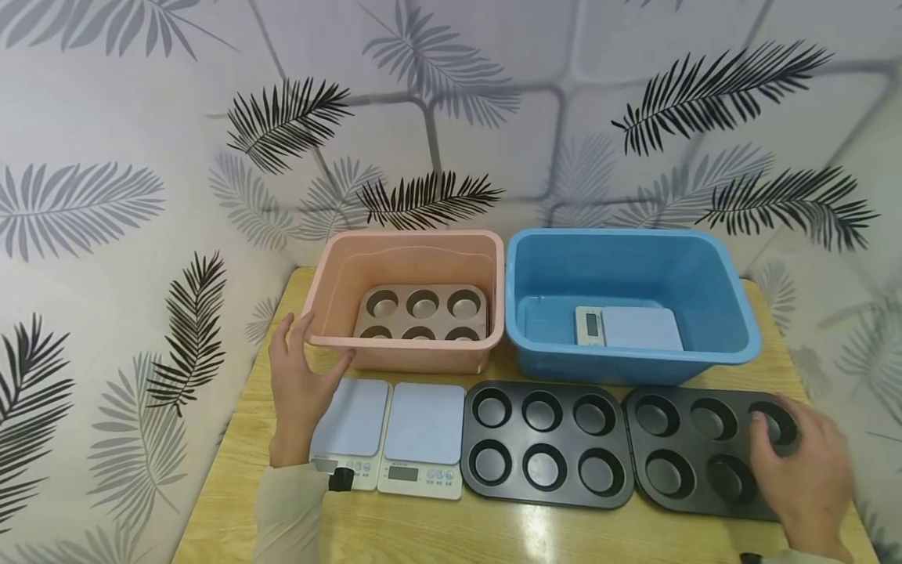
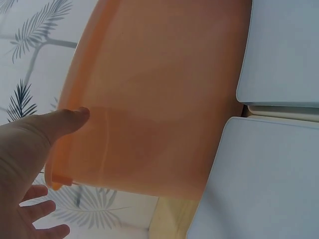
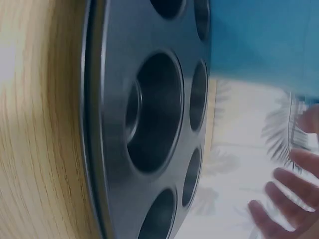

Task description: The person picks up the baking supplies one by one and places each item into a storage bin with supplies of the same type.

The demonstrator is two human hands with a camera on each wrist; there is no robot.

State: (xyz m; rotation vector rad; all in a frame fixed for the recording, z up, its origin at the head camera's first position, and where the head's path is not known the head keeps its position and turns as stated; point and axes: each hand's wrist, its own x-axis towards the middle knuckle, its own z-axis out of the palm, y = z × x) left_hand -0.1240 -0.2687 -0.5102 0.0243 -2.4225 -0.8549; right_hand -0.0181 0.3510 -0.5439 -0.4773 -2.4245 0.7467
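Note:
My left hand [image 1: 301,392] hovers at the front left corner of the pink bin [image 1: 402,356], thumb and fingers spread apart. In the left wrist view the thumb lies in front of the bin's wall [image 2: 149,109]; whether it touches cannot be told. My right hand [image 1: 806,474] is over the right end of a dark six-cup muffin pan [image 1: 687,450], blurred, fingers apart and holding nothing. The right wrist view shows its fingers above the pan [image 3: 119,149]. Below my left hand lies a white kitchen scale [image 1: 352,419], partly covered by it.
A second scale [image 1: 425,423] and another dark muffin pan [image 1: 546,497] lie between these in the same row. Inside the pink bin sits a brown muffin pan [image 1: 402,317]. The blue bin [image 1: 627,362] beside it holds a scale [image 1: 637,327]. A patterned wall stands behind.

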